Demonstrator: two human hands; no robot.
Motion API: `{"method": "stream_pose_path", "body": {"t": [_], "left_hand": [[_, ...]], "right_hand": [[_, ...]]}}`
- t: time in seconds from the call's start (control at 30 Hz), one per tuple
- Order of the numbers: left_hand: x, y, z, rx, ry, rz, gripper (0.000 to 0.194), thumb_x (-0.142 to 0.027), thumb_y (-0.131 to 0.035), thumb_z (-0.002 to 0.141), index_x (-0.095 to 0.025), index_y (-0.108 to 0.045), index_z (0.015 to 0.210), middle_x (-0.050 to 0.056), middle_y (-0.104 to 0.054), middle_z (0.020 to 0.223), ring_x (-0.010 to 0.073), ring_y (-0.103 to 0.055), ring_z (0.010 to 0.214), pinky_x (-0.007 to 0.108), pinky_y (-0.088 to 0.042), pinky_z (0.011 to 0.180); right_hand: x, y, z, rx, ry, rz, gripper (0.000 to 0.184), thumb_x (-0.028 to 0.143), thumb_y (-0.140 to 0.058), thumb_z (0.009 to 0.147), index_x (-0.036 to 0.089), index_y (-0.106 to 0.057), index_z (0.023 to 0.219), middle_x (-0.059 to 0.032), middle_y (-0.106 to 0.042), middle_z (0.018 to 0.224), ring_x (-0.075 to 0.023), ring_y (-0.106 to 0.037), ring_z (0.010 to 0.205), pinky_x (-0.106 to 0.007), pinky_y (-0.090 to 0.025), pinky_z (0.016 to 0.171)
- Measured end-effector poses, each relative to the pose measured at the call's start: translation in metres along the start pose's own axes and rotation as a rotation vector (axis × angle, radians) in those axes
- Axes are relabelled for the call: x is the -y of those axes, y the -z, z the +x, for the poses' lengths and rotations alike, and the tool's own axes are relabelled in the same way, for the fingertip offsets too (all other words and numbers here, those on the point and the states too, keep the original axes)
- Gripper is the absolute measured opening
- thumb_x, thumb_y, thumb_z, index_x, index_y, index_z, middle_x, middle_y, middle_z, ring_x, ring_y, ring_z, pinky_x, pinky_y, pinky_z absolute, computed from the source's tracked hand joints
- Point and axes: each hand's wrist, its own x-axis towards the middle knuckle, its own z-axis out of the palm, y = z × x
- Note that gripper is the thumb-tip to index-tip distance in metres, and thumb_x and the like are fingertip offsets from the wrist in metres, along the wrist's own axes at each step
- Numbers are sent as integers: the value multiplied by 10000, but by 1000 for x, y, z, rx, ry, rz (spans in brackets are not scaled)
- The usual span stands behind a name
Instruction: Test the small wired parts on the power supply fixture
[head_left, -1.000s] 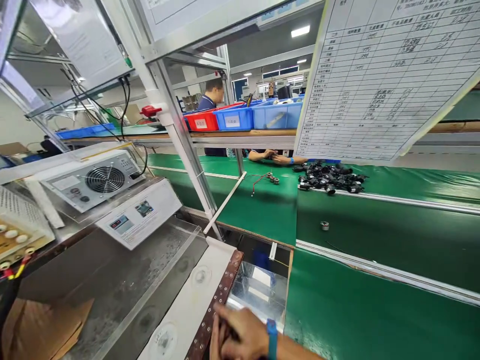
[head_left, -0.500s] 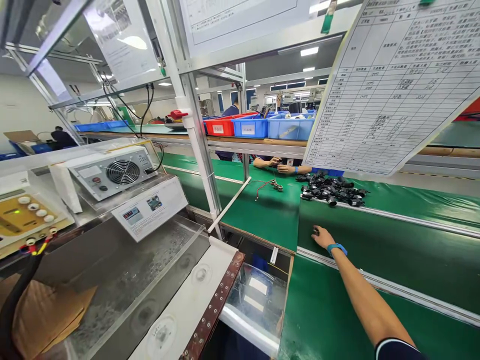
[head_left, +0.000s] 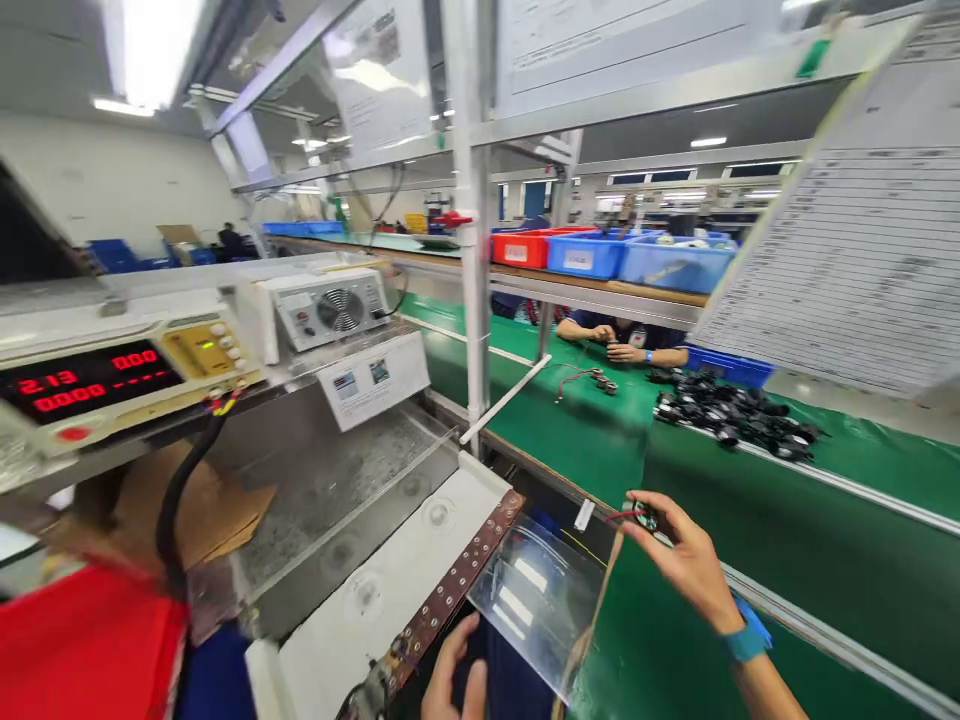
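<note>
While the right hand [head_left: 686, 558] pinches a little wired part [head_left: 646, 516], I see the left hand [head_left: 452, 688] loose near the brown strip [head_left: 463, 571]

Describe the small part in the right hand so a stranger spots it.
In the foreground, above the green bench, find the right hand wearing a blue wristband. It pinches the small part, red wire pointing left. Unlike the red-wired piece lying farther back, it is held.
</note>
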Motion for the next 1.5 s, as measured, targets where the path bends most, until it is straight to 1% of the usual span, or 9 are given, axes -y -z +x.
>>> {"method": "stream_pose_path", "body": {"t": [0.13, 0.23, 0.37, 0.5, 0.6, 0.83, 1.1, 1.3, 1.5], "left_hand": [[-61, 0, -11, 137, -153, -16, 744, -438, -687, 709, -226, -439, 1379, 85, -400, 1491, 285, -313, 1394, 416, -214, 1181], [-74, 11, -17, 120, -133, -38, 718, -438, -700, 711, -206, -459, 1346, 120, -550, 1346, 277, -476, 1260, 401, -311, 1117], [-39, 36, -27, 33, 94, -241, 468, -611, -510, 795, -175, -578, 951, 2, -608, 600, 160, -575, 600, 307, -460, 684], [5, 74, -42, -82, 269, -444, 552, -735, -532, 693, -197, -515, 818, -57, -499, 473, 137, -538, 488, 269, -390, 563], [20, 100, -55, -112, 384, -529, 578, -747, -579, 644, -196, -510, 805, -53, -534, 480, 142, -574, 490, 248, -364, 530], [32, 112, -69, -55, 573, -621, 652, -774, -646, 527, -186, -528, 784, -32, -571, 497, 139, -589, 456, 221, -362, 455], [6, 94, -51, 75, 503, -570, 571, -670, -656, 645, -133, -630, 836, 16, -614, 651, 77, -527, 464, 198, -331, 439], [-18, 104, 2, -102, 293, -354, 545, -622, -645, 684, -105, -687, 851, -20, -519, 606, 72, -433, 535, 216, -322, 518], [3, 111, 62, -215, 136, -95, 460, -568, -653, 662, -120, -654, 766, -1, -577, 648, 116, -474, 621, 248, -374, 617]], "right_hand": [[72, -53, -11, 302, 207, 130, 368, 411, -654, 798, 266, -620, 1135, -93, -632, 1138, -247, -606, 1028, -367, -513, 872], [111, -120, -15, 525, 313, 264, 354, 379, -633, 821, 254, -613, 1152, -81, -638, 1127, -228, -609, 1021, -347, -510, 882], [144, -235, -30, 733, 363, 318, 347, 324, -619, 816, 216, -596, 1145, -71, -649, 1094, -206, -613, 976, -321, -492, 875], [157, -342, -52, 865, 322, 155, 330, 214, -624, 781, 194, -593, 1110, -71, -657, 1092, -204, -601, 1000, -293, -450, 893], [156, -391, -69, 949, 352, -21, 334, 196, -626, 780, 174, -578, 1110, -85, -651, 1093, -207, -598, 1002, -263, -426, 861], [145, -408, -84, 945, 428, -352, 232, 328, -577, 846, 174, -544, 1018, -96, -637, 1030, -223, -609, 922, -266, -392, 714], [141, -415, -82, 1004, 378, -446, 318, 412, -605, 821, 172, -550, 1022, -110, -663, 1007, -237, -632, 911, -281, -404, 706], [135, -421, -83, 1036, 313, -443, 333, 398, -607, 798, 177, -546, 1041, -102, -682, 983, -228, -637, 912, -270, -393, 690], [130, -426, -75, 1140, 288, -394, 404, 359, -623, 770, 164, -513, 1106, -126, -679, 1009, -241, -633, 906, -273, -368, 670]]}}
